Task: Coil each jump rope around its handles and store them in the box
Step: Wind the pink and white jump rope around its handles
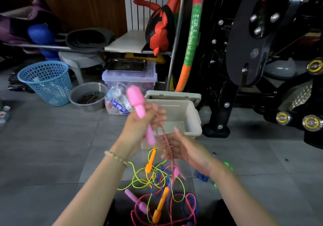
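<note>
Coiling: left hand (138,126) grips pink plastic handles (135,97), right hand's (185,147) hold on the striped twisted rope (167,138) unclear; next wrap needs tension

Dim indoor light, wide-angle bending at edges, both hands motion-blurred.

Box (181,114) behind jump ropes (163,197) (basket (47,86), bucket (87,101) farther left)
</note>
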`<state>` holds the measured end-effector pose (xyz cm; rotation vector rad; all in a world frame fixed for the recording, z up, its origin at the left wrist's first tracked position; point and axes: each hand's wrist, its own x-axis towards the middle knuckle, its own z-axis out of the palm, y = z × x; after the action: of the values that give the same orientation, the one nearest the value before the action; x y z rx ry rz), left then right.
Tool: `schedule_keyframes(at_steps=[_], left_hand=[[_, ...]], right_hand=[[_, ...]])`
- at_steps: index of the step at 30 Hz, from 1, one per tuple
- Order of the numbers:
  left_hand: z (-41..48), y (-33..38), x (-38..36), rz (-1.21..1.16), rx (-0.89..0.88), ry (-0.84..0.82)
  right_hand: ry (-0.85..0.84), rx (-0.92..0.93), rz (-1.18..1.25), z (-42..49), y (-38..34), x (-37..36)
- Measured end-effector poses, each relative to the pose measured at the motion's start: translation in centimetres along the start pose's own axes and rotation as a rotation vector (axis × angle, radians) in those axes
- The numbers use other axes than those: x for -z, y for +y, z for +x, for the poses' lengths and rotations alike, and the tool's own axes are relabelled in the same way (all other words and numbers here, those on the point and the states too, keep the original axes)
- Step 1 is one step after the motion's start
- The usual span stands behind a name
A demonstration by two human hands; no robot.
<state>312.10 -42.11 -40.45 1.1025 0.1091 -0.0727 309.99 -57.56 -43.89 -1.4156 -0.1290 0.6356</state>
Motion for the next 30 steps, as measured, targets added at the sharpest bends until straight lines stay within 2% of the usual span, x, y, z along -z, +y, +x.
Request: schedule_keyframes(at_steps=[3, 5, 9, 11, 13, 15, 17, 21, 24, 26, 28, 30], left_hand=[[0.8, 2.3, 2.5, -0.032, -0.105, 0.153], [0.8, 2.4, 3.5, 0.076, -0.056, 0.164], [-1.1, -0.2, 1.7, 0.546, 0.164, -0.108], [-2.4, -2.0, -0.3, 0.606, 0.225, -0.238], [-3.0, -3.3, -1.7, 0.523, 0.262, -0.309], [-2.8, -3.5, -2.1, 0.474, 0.268, -0.28], [-2.5, -2.7, -2.2, 0.411, 0.211, -0.231], [-1.5, 0.7, -1.9, 0.067, 0.019, -0.06], [-0.4, 3.5, 0.1, -0.097, -0.168, 0.091], [-0.2, 4.0, 1.5, -0.058, -0.229, 0.227], [-0.3, 3.1, 1.9, 0.116, -0.196, 0.308], [-0.9, 1.4, 1.2, 0.243, -0.024, 0.219]], right_hand=[[-0.081, 0.038, -0.197, -0.7, 0.4, 0.4], [0.047, 0.11, -0.116, -0.8, -0.3, 0.2], [0.301, 0.317, 0.063, -0.3, -1.6, 0.2], [0.368, 0.338, 0.092, -0.1, -2.1, 0.1], [0.43, 0.329, 0.082, -0.3, -2.4, 0.1], [0.486, 0.35, 0.021, -0.2, -2.2, 0.4], [0.424, 0.339, 0.021, 0.1, -1.7, 0.7], [0.035, 0.082, 0.166, -0.3, -0.7, 0.1], [-0.192, -0.023, -0.164, -1.5, 0.4, 0.3], [-0.154, 0.004, -0.223, -1.7, 1.0, 0.9], [0.047, 0.117, -0.084, -1.5, 0.2, 1.0], [0.226, 0.271, 0.079, -1.3, -0.9, 1.2]])
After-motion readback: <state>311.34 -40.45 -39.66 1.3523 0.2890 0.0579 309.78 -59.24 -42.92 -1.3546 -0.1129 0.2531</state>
